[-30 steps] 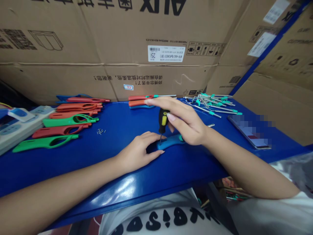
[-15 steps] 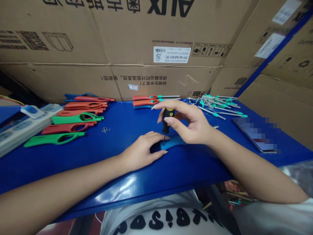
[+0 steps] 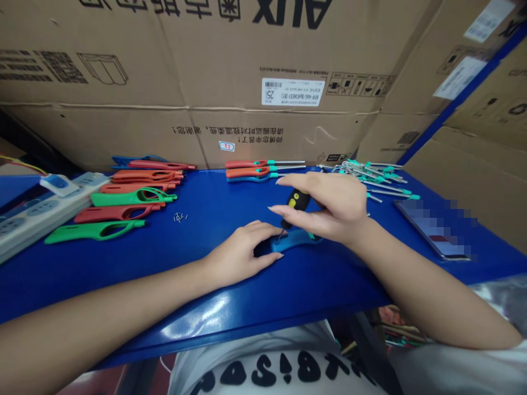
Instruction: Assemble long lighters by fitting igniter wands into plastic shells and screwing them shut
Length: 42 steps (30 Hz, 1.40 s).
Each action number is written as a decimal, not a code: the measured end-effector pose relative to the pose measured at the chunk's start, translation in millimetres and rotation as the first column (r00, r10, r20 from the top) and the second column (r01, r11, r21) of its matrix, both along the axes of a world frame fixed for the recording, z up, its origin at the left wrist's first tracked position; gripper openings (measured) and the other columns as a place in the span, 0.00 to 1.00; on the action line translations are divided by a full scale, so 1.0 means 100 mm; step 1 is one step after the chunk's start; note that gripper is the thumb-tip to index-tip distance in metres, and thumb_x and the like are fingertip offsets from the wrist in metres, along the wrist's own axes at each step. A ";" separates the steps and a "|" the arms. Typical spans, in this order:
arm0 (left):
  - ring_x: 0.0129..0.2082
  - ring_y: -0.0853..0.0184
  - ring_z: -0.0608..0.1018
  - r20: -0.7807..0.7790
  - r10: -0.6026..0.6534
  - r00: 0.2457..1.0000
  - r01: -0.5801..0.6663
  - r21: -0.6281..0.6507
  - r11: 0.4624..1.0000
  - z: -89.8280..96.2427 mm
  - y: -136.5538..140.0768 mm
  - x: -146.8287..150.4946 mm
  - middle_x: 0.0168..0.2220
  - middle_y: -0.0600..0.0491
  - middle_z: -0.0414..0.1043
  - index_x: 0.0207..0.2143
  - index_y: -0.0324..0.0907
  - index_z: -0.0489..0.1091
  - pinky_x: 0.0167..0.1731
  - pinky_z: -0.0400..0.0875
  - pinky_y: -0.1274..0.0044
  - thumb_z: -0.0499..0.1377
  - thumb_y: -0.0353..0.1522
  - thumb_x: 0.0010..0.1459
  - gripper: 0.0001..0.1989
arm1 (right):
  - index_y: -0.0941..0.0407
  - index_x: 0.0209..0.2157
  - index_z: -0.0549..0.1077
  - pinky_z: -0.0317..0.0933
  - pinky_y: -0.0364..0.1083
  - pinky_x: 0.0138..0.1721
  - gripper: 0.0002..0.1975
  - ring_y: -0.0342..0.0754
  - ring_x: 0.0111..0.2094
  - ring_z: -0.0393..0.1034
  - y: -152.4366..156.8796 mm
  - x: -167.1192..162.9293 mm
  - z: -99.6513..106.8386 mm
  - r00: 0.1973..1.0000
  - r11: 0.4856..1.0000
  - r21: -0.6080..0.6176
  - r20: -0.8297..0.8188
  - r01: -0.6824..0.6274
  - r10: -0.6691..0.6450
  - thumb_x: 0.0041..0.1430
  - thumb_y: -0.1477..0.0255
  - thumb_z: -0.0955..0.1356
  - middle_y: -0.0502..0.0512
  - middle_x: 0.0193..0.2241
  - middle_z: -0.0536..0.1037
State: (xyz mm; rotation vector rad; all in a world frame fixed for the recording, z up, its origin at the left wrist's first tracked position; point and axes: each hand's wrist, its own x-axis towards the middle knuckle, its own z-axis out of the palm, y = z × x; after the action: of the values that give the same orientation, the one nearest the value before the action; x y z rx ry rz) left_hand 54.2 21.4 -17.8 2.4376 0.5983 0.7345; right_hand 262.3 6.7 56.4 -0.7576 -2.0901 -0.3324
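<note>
My right hand [image 3: 329,206] is closed around a short black and yellow screwdriver [image 3: 297,202]. The screwdriver leans to the right, its thin shaft reaching down to the left end of a blue lighter handle [image 3: 294,240]. That handle lies flat on the blue table, its right end partly hidden behind my right hand, with a bit of green showing there. My left hand [image 3: 247,252] grips the left end of the handle between thumb and fingers. A few small screws [image 3: 180,217] lie on the table beyond my left hand.
Several red, orange and green lighter shells [image 3: 123,213] lie at the left beside a white power strip [image 3: 53,211]. At the back are longer lighters [image 3: 251,173] with metal tubes, and a pile of loose tubes [image 3: 379,174]. A phone [image 3: 430,227] rests at the right. Cardboard [image 3: 164,93] walls the back.
The screwdriver has tipped from nearly upright to leaning right, and my right hand has shifted right with it. My left hand and the blue handle stay put.
</note>
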 end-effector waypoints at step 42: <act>0.51 0.60 0.78 -0.012 -0.020 1.000 0.020 -0.020 1.000 0.01 0.00 0.00 0.49 0.48 0.78 0.51 0.42 0.72 0.53 0.73 0.66 0.65 0.34 0.61 0.16 | 0.56 0.55 0.71 0.69 0.42 0.31 0.16 0.40 0.27 0.73 0.07 -0.04 -0.03 0.948 0.883 -0.368 -0.232 -0.292 0.217 0.73 0.70 0.59 0.56 0.45 0.81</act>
State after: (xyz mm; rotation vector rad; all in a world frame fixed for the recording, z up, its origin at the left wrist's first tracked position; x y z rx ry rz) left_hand 54.4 21.6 -16.8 2.4278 0.5827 0.7033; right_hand 257.8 14.1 53.7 -0.6999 -2.0688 0.3125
